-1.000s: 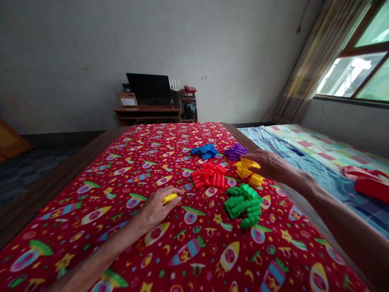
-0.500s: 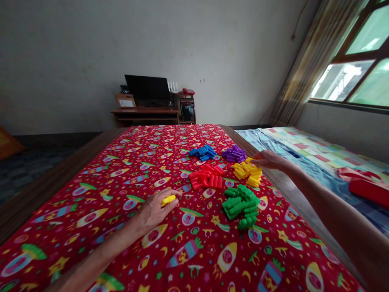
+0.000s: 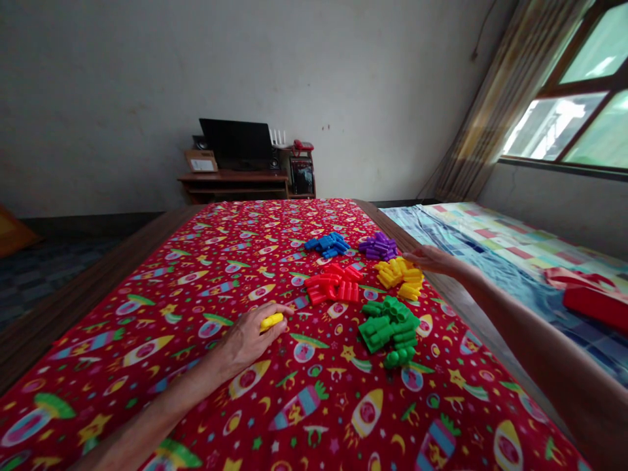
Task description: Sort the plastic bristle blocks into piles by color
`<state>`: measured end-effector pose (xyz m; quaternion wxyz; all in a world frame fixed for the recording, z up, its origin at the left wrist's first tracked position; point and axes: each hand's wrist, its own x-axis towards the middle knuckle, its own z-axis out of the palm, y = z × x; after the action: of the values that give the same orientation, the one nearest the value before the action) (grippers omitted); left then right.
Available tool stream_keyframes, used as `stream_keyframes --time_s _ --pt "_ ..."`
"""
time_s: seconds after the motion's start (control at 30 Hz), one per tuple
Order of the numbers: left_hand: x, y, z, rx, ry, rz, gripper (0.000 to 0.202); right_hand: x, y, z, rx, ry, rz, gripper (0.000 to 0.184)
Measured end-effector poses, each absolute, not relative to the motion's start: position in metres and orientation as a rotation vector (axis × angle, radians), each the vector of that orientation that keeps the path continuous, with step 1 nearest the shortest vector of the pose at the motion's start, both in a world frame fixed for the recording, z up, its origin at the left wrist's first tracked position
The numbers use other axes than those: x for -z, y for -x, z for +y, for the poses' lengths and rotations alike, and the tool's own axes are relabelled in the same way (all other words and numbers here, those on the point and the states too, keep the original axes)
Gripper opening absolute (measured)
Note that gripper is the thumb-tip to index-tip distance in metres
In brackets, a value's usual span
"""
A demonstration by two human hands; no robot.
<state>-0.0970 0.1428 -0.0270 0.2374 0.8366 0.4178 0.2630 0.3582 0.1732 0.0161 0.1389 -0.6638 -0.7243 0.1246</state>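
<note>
My left hand (image 3: 260, 327) rests on the patterned cloth at the middle of the table, its fingers closed round a yellow toy block (image 3: 271, 321). At the far right edge of the yellow block pile (image 3: 401, 277) is my right hand (image 3: 432, 259). Its fingers stretch leftward over the pile's back edge and hold nothing that I can see. Behind the yellow pile lie purple blocks (image 3: 378, 246), with blue blocks (image 3: 328, 244) to their left. A red block pile (image 3: 333, 285) lies left of the yellow one. Green blocks (image 3: 391, 331) are heaped nearest me.
A red cloth (image 3: 196, 314) printed with rockets covers the wooden table. Right of the table is a bed (image 3: 495, 239) with a red object (image 3: 596, 307) on it. A desk with a monitor (image 3: 235, 145) stands against the far wall.
A yellow block near my right fingertips has settled lower onto the yellow pile, and those fingers have shifted slightly. My left hand keeps its place with the yellow block.
</note>
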Motion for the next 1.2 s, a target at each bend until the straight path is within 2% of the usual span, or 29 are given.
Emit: stream_keyframes --time_s 0.33,0.6,1.0,1.2 --pt "0.041 0.101 0.147 -0.746 -2.203 1.129 0.044 -0.031 -0.353 0.175 -0.259 1.967 -2.083 0.066" --pt "0.043 0.104 0.147 -0.72 -2.236 1.131 0.041 -0.034 -0.347 0.181 -0.218 1.993 -2.1 0.048" --pt "0.053 0.106 0.151 -0.757 -2.201 1.082 0.045 -0.046 -0.334 0.177 -0.112 2.03 -2.101 0.045" --pt "0.058 0.106 0.155 -0.85 -2.167 1.001 0.057 -0.056 -0.321 0.173 0.005 2.065 -2.136 0.042"
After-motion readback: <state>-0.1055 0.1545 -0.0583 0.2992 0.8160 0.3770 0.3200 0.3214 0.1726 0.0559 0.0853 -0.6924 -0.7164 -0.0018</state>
